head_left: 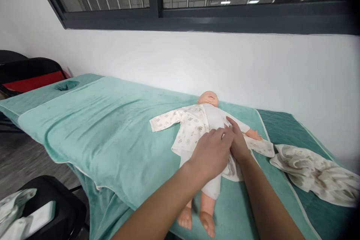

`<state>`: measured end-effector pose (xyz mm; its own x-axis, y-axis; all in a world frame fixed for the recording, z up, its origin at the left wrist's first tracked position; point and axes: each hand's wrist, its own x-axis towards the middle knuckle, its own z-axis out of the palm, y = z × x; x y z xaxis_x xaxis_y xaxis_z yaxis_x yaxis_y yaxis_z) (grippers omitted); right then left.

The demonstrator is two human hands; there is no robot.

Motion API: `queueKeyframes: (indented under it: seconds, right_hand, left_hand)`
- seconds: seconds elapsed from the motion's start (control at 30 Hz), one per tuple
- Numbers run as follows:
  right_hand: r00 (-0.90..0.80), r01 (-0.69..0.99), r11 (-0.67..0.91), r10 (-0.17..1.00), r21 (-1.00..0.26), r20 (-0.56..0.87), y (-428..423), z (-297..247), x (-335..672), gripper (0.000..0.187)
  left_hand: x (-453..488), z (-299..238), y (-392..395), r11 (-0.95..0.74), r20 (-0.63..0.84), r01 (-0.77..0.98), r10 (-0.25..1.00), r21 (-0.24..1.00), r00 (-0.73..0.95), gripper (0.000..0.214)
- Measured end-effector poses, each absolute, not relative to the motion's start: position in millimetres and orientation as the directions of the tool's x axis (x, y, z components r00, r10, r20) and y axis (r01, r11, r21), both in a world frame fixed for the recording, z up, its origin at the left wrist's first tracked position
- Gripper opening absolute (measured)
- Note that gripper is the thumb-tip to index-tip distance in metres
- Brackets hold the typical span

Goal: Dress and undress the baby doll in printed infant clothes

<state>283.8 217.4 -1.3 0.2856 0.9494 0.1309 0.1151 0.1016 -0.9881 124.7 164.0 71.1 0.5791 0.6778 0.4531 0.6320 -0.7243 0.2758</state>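
A baby doll (208, 98) lies on its back, its head toward the wall and its bare feet toward me. It wears white trousers and a white patterned baby shirt (194, 123), spread open over a plain white chest. One shirt sleeve lies stretched to the left; at the right, the doll's bare hand shows above the other sleeve. Over the belly, my left hand (212, 152) is closed with curled fingers, touching my right hand (238, 140). My right hand is closed at the shirt's right front, index finger pointing up the chest. Whatever lies between the left fingertips is hidden.
A light green cover (112, 127) drapes the massage bed, which has a face hole (66, 85) at the far left. To the right lies a crumpled patterned cloth (317, 172). A black stool (64, 202) holding cloth and a white box stands lower left. White wall behind.
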Motion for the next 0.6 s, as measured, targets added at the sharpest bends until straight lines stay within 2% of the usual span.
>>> queueKeyframes:
  seconds: [0.1,0.2,0.27,0.37,0.43,0.5,0.6]
  right_hand:
    - [0.275,0.1,0.077,0.956,-0.992,0.102,215.6,1.6,282.7,0.071]
    - [0.32,0.132,0.042,0.944,-0.99,0.083,212.8,1.5,280.2,0.066]
    - [0.447,0.24,0.041,0.882,-0.97,0.148,210.6,2.4,277.1,0.059]
    - [0.578,0.437,0.096,0.731,-0.894,0.361,210.9,11.5,268.7,0.043]
    - [0.508,0.547,0.18,0.705,-0.818,0.495,217.4,24.3,260.1,0.034]
    - [0.362,0.634,0.245,0.745,-0.734,0.561,231.0,41.0,249.6,0.028]
    - [0.116,0.737,0.248,0.87,-0.629,0.479,262.6,65.4,232.7,0.029]
  left_hand:
    - [114.8,61.1,148.3,-0.694,0.504,0.658,0.696,0.292,0.511,0.018]
    - [91.9,46.4,136.4,-0.568,0.555,0.738,0.769,0.364,0.317,0.03]
    - [75.5,35.8,130.5,-0.478,0.554,0.771,0.808,0.42,0.199,0.036]
    - [59.9,23.2,126.0,-0.394,0.523,0.786,0.846,0.476,0.108,0.037]
    - [57.3,19.5,126.1,-0.372,0.502,0.786,0.86,0.494,0.092,0.033]
    - [58.7,19.5,128.8,-0.369,0.489,0.79,0.866,0.489,0.101,0.028]
    - [62.0,23.4,136.2,-0.399,0.493,0.8,0.857,0.449,0.151,0.016]
